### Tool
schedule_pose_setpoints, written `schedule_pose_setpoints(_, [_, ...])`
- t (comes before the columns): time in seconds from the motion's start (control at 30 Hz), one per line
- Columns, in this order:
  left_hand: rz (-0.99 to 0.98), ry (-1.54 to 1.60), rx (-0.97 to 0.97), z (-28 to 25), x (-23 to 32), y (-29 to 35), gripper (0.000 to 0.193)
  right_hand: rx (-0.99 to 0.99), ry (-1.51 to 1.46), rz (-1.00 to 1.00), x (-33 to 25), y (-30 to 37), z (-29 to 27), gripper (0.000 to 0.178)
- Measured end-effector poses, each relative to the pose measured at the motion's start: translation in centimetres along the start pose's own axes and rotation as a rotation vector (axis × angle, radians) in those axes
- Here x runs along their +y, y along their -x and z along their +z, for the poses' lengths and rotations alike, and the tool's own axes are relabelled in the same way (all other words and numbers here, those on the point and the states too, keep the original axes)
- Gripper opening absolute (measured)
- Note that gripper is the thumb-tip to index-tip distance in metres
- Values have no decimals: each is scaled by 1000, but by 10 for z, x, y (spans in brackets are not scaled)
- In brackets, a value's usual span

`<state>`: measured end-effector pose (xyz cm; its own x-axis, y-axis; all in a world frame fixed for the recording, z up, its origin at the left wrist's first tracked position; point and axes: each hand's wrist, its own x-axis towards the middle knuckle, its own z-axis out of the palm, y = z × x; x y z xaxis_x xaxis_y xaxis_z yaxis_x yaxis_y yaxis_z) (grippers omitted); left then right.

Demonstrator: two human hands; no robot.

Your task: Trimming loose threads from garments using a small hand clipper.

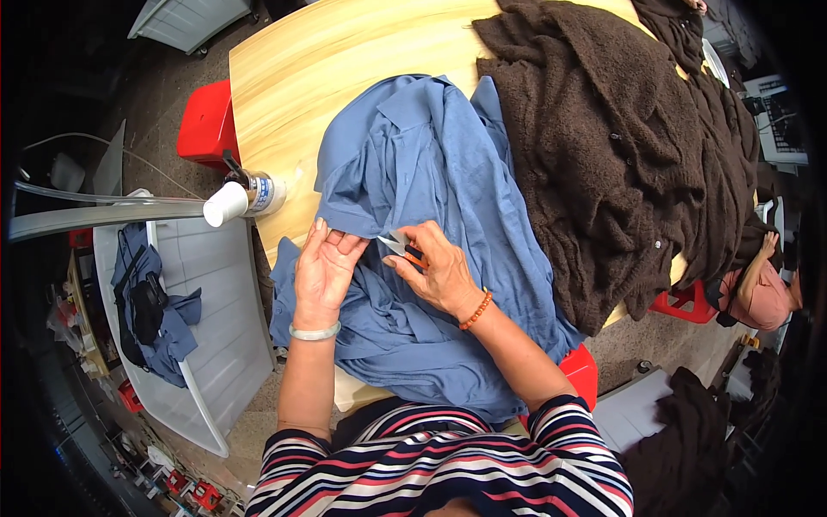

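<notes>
A blue shirt point(465, 189) lies spread and rumpled over the near part of the wooden table, its collar toward the far side. My left hand point(326, 267), palm up, pinches an edge of the shirt between thumb and fingers. Closed in my right hand point(437, 269) is a pair of small thread snips point(394, 242) with pale metal blades and an orange-and-black handle. The blades point left, close beside the edge that my left hand holds. My fingers cover most of the handle.
Dark brown knit garments point(603, 155) are heaped on the right of the wooden table point(284, 86). A white cup point(226, 204) and a jar stand at its left edge. A white bin point(233, 327) with blue clothing is at left. Red stools point(205, 121) surround the table; another person point(762, 289) sits far right.
</notes>
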<state>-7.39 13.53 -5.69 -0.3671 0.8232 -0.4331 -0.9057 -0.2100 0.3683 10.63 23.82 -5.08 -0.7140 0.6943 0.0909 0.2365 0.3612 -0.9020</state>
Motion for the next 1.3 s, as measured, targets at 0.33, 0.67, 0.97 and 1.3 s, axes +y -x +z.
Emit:
schedule_pose_setpoints(0.33, [-133, 172, 12, -5, -1, -1, 31, -19, 58, 9, 8, -2, 6, 32])
schedule_pose_setpoints(0.67, [-171, 188, -27, -7, -2, -2, 28, -62, 76, -35, 12, -10, 7, 27])
schedule_pose_setpoints(0.97, [-180, 192, -6, -7, -1, -3, 28, -57, 33, -27, 14, -12, 10, 26])
schedule_pose_setpoints(1.3, [-161, 174, -1, -7, -3, -4, 27, -42, 72, -43, 11, -14, 6, 24])
